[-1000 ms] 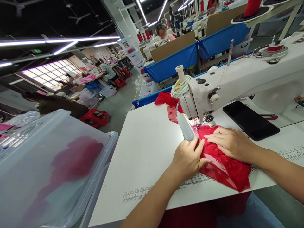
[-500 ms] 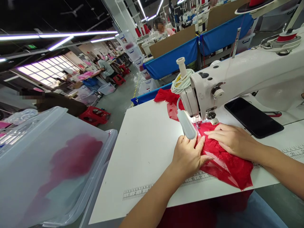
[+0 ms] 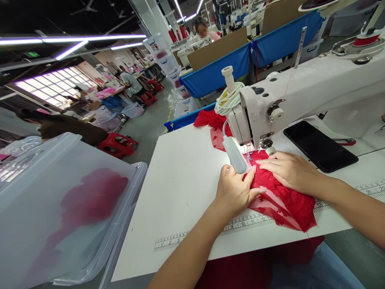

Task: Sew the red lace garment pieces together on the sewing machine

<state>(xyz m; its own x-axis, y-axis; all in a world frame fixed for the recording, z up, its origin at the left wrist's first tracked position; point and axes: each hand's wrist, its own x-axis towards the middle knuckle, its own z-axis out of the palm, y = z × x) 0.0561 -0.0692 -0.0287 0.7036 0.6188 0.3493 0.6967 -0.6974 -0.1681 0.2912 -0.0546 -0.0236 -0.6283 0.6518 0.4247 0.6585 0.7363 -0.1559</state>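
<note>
A piece of red lace fabric (image 3: 282, 202) lies on the white sewing table (image 3: 186, 180), running under the needle of a white sewing machine (image 3: 300, 96). My left hand (image 3: 236, 190) rests flat on the fabric's left edge, fingers stretched toward the presser foot, just below the machine's small white lamp (image 3: 234, 154). My right hand (image 3: 290, 170) lies flat on top of the fabric to the right of the needle, fingers together and extended. More red fabric (image 3: 212, 122) trails out behind the machine.
A black phone (image 3: 319, 146) lies on the machine bed to the right. A translucent plastic bin (image 3: 60, 208) holding red fabric stands at my left. A printed ruler (image 3: 240, 224) runs along the table's front edge. Other people work at stations behind.
Both hands and the red fabric have crept slightly toward the needle; the fabric's trailing edge has moved up the table. The camera view has shifted a little.
</note>
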